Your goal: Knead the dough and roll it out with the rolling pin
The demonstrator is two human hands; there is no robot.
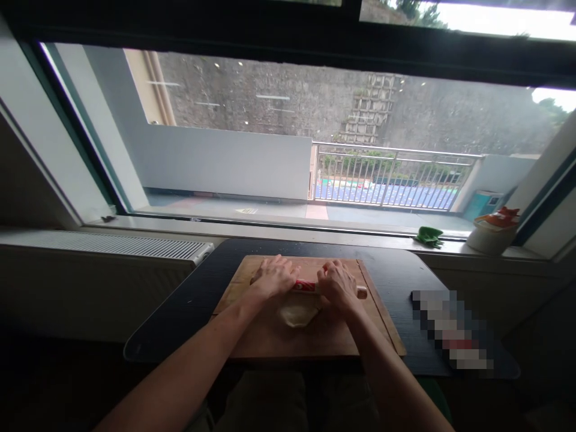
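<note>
A wooden rolling pin (pixel 306 286) with a red label round its middle lies crosswise on a wooden board (pixel 256 342). My left hand (pixel 274 275) is over its left part, fingers bent forward across it. Around the right part, my right hand (pixel 337 279) is closed with curled fingers, and the pin's bare end sticks out past it. Pale, flattened dough (pixel 297 313) spreads on the board just below the pin, toward me. The pin covers the dough's far edge.
The board rests on a dark table (pixel 175 318) with rounded corners. A blurred-out item (pixel 452 330) lies at its right. A radiator (pixel 135 246) stands to the left. On the windowsill are a green cloth-like thing (pixel 429 236) and a whitish container (pixel 490 237).
</note>
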